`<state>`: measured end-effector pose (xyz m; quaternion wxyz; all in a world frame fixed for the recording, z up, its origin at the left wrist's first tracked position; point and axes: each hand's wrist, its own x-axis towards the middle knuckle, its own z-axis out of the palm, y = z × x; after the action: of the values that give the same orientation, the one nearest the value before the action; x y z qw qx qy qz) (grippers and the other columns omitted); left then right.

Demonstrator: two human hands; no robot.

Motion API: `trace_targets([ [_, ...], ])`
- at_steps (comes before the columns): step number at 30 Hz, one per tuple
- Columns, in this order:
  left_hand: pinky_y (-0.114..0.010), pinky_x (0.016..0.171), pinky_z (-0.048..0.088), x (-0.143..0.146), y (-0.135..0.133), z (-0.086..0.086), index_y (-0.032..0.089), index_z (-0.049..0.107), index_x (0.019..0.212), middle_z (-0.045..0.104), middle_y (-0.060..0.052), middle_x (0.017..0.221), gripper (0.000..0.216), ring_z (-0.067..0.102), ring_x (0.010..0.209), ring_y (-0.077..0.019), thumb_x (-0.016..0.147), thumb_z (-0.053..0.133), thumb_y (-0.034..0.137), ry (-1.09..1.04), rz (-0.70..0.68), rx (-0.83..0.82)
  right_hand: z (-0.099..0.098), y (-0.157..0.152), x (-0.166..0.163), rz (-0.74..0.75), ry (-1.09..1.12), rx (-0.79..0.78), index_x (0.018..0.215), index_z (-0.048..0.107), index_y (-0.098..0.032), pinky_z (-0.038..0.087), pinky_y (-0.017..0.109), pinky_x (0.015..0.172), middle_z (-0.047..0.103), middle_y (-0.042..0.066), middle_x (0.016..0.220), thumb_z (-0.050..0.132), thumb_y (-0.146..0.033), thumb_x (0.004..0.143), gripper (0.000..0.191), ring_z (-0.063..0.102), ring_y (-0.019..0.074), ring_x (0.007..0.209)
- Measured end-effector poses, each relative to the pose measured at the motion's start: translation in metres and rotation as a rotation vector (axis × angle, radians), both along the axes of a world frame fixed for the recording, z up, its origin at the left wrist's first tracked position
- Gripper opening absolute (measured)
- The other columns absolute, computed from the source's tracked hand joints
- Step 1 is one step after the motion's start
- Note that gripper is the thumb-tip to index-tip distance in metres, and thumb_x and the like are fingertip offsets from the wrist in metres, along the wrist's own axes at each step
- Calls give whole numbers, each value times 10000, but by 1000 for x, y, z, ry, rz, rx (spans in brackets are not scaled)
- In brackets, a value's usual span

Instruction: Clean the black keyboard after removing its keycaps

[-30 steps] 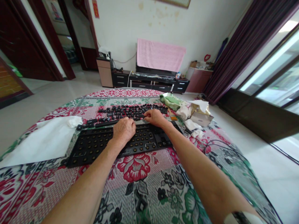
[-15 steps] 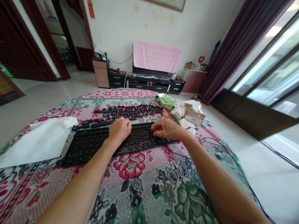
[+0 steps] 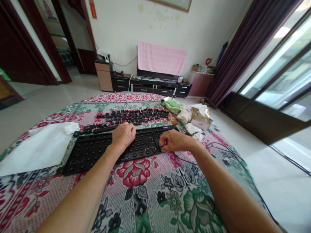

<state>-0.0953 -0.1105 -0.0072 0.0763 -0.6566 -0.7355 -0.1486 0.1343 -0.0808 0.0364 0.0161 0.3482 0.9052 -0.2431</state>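
Note:
A black keyboard (image 3: pixel 93 147) lies on the flowered cloth, its key places mostly bare with small round stems showing. My left hand (image 3: pixel 123 135) is closed over its upper middle, fingers curled at the far edge; the fingertips are hidden. At the right-hand number block my right hand (image 3: pixel 173 140) is closed in a pinch, thumb and forefinger down on a dark keycap (image 3: pixel 160 148). Behind the keyboard many loose black keycaps (image 3: pixel 136 115) lie scattered. A long black strip (image 3: pixel 104 129) rests along the far edge, left of my left hand.
White paper (image 3: pixel 41 147) with a crumpled tissue (image 3: pixel 71 128) lies at left. To the right are an open box (image 3: pixel 201 122), a green wrapper (image 3: pixel 172 105), an orange-tipped brush (image 3: pixel 174 121) and crumpled tissues (image 3: pixel 194 129). A black cable (image 3: pixel 186 160) runs off rightward. The flowered tablecloth (image 3: pixel 145 200) covers the near side.
My right hand has come down slightly and nearer to me on the number block, its fingers drawn from spread into a pinch. The left hand stays in place on the keyboard.

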Motion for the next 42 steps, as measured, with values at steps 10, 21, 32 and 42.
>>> trace_targets([
  [10, -261, 623, 424, 0, 0, 0, 212, 672, 811, 650, -51, 876, 359, 609, 807, -192, 857, 334, 324, 14, 6, -7, 3, -4, -4, -21, -35, 39, 788, 694, -169, 395, 191, 545, 684, 7, 724, 607, -167, 622, 188, 586, 109, 625],
  [21, -263, 606, 412, -1, 1, -3, 217, 670, 807, 644, -46, 856, 364, 609, 790, -189, 856, 327, 327, 23, 2, 5, 2, 0, 0, -5, 44, -66, 732, 700, -149, 371, 185, 521, 640, -14, 637, 589, -196, 670, 136, 537, 92, 575],
  [32, -259, 630, 420, 0, 0, -1, 212, 671, 809, 642, -52, 863, 365, 605, 796, -184, 858, 330, 332, 23, 2, 1, -8, 9, 5, -48, 133, -235, 742, 702, -137, 345, 183, 485, 588, -24, 600, 626, -226, 658, 144, 456, 71, 518],
  [42, -256, 645, 428, 1, 0, -1, 211, 678, 792, 636, -49, 827, 362, 603, 782, -180, 852, 340, 324, 6, 8, -4, -6, 5, 0, -91, 94, -229, 707, 689, -129, 347, 179, 494, 587, -23, 591, 645, -208, 631, 118, 471, 72, 528],
])
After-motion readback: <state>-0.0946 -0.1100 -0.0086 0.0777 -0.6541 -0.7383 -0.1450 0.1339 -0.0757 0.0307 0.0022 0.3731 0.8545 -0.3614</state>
